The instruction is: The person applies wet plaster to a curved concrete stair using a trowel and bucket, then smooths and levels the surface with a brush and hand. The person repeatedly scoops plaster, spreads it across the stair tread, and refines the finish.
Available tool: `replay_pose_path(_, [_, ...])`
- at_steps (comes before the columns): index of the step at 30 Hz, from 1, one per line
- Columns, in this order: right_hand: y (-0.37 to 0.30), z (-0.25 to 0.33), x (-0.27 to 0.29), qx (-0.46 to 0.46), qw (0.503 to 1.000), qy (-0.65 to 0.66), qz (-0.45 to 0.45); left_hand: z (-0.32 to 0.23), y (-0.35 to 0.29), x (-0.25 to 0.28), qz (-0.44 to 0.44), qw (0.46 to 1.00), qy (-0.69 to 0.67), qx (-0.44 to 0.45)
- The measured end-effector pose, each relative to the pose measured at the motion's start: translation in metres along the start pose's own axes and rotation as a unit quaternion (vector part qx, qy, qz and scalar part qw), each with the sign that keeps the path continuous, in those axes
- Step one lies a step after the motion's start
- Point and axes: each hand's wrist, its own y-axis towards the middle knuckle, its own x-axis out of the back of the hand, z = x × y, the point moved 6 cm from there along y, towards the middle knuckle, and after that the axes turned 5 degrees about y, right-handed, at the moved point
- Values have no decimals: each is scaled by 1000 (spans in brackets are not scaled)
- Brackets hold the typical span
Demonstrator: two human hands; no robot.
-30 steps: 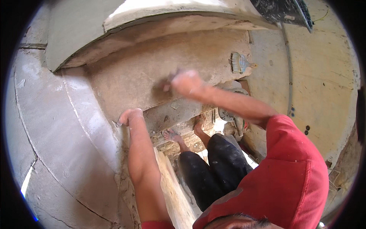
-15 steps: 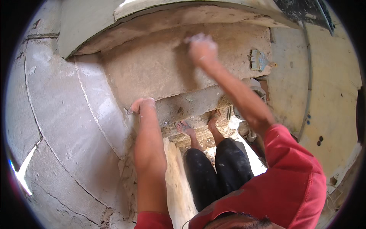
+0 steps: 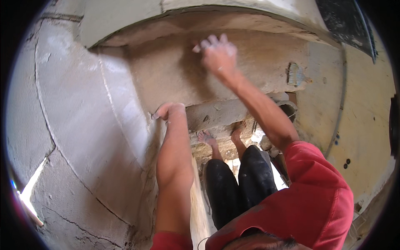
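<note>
Slab [image 3: 160,75]: left hand [image 3: 171,110] at front edge; right hand [image 3: 218,56] over middle, room toward brush [image 3: 294,75]; both grips unclear.

Slab [image 3: 162,75], toward 11 o'clock: dusty brown, mottled with paler tan.
Ledge [image 3: 121,23], at 11 o'clock: grey-green on the face, pinkish beige beneath.
Wall [image 3: 79,125], at 9 o'clock: grey with whitish patches, crossed by curved dark and pale lines.
Right hand [image 3: 221,56], between 12 and 1 o'clock: whitish dust over the fingers.
Left hand [image 3: 171,110], at 10 o'clock: greyish at the thumb tip.
Brush [image 3: 293,75], at 2 o'clock: pale bristles, bluish body.
Panel [image 3: 366,121], at 3 o'clock: dull yellow, with black and blue spots.
Shirt [image 3: 291,204], between 4 and 5 o'clock: plain red.
Trousers [image 3: 223,187], between 5 and 6 o'clock: black, whitish specks.
</note>
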Motion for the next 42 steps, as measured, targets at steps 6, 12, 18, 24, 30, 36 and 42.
replay_pose_path(6, [9, -11, -14, 66, 994, -17, 89, -3, 2, -3, 11, 1000, -18, 7])
replay_pose_path(12, [17, 12, -15, 110, 991, -13, 78, -12, -29, 10, 26, 1000, -10, 9])
replay_pose_path(18, [24, 18, -13, 132, 989, -19, 67, -18, -33, 13, 65, 998, -15, 7])
replay_pose_path(24, [15, -14, 5, 146, 988, -49, 14, -23, -44, 20, 68, 995, -51, -50])
replay_pose_path(30, [10, -61, 10, 33, 994, -89, 47, -38, -127, 40, 158, 775, 121, -599])
replay_pose_path(36, [5, -72, 20, 79, 992, -97, -21, -14, -184, -17, 144, 399, 336, -841])
replay_pose_path(42, [-1, -68, 19, 110, 992, -64, 8, -10, -177, -23, 141, 393, 352, -838])
